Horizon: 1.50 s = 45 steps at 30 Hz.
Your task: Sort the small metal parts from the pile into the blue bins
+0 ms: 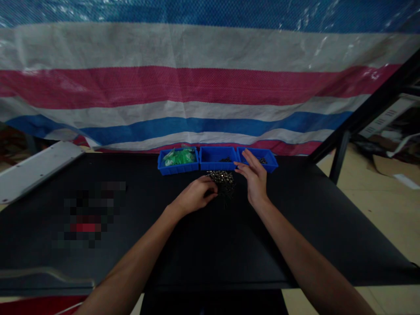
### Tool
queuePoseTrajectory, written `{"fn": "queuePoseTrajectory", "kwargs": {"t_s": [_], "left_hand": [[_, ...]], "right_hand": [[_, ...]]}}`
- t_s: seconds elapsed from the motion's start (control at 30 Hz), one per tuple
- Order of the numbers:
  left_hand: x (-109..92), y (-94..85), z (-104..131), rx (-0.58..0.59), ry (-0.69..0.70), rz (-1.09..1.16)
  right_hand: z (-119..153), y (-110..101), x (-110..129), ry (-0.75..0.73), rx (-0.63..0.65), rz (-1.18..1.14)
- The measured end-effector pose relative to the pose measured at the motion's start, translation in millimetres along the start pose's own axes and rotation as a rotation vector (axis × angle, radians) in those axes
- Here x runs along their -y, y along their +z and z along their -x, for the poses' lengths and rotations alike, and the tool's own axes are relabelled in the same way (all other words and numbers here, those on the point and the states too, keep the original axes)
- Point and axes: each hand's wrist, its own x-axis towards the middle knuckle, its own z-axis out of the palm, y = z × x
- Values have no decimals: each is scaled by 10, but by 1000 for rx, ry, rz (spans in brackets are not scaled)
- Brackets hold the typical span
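Left-hand fingers: the left hand (196, 194) is curled at the near-left edge of the loose pile, centre of the frame, thumb and forefinger bent towards each other; whether they pinch a piece, I cannot tell.
Right-hand fingers: the right hand (255, 177), right of centre, has its fingers extended and slightly apart, with no piece visible in them.
Loose pile: small metal pieces (223, 176) with dark, thin parts lie heaped between the hands, on the black table (328, 236), just in front of the middle bin.
Middle blue bin: above the pile, this bin (217, 166) holds a few dark pieces towards its right side.
Right blue bin: partly behind the right fingers, this bin (271, 168) shows a small cluster of pieces.
Left blue bin: left of the middle bin and beside it, this one (180, 169) holds green and clear plastic (183, 156).
How far along: judging by what shows, most small pieces lie outside the bins, with only small amounts inside two; which way they are being moved, I cannot tell.
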Motion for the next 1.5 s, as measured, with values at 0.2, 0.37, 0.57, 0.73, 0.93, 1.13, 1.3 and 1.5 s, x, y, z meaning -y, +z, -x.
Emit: {"fn": "queuePoseTrajectory", "kwargs": {"t_s": [0.2,0.37,0.57,0.73,0.93,1.13,1.3,1.5], "left_hand": [[41,-55,-11,-105,-36,-15],[11,-101,-31,-292,-116,169],[-26,-94,-28,-363,-170,385],[-56,-171,-10,-255,-156,307],[9,-267,51,82,0,126],[71,-189,34,122,1,53],[64,-198,37,68,-16,-1],[128,-231,58,48,6,-11]], "right_hand": [[12,16,-2,45,126,65],[43,28,-45,27,360,230],[96,47,-83,13,612,298],[75,34,-103,110,645,250],[74,51,-25,60,445,89],[51,30,-1,39,421,11],[43,8,22,83,451,46],[47,25,25,95,452,96]]}}
